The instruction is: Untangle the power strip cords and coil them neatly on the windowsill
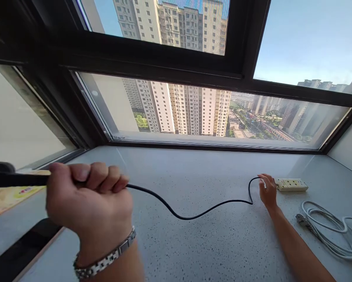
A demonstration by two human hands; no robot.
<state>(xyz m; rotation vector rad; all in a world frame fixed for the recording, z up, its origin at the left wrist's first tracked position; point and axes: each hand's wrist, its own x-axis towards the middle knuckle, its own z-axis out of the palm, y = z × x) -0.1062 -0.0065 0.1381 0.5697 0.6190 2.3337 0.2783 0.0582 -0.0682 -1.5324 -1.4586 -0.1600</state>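
Observation:
My left hand (pixel 89 196), with a metal-link watch band at the wrist, is wrapped round the handle of a black corded appliance (pixel 20 179). The appliance runs out past the left edge, so its kind cannot be told. From the fist a black cord (pixel 187 218) sags across to my right hand (pixel 267 190). The fingers of that hand are closed round the cord's end, at the left end of a cream power strip (pixel 291 185). Any plug there is hidden by the fingers.
On the speckled white sill (pixel 193 246), a coiled grey cable (pixel 344 235) with a grey plug (pixel 302 220) lies at the right. A dark phone-like slab (pixel 24 248) and a yellow packet (pixel 15 197) lie at the left. Dark-framed windows (pixel 176 145) rise behind.

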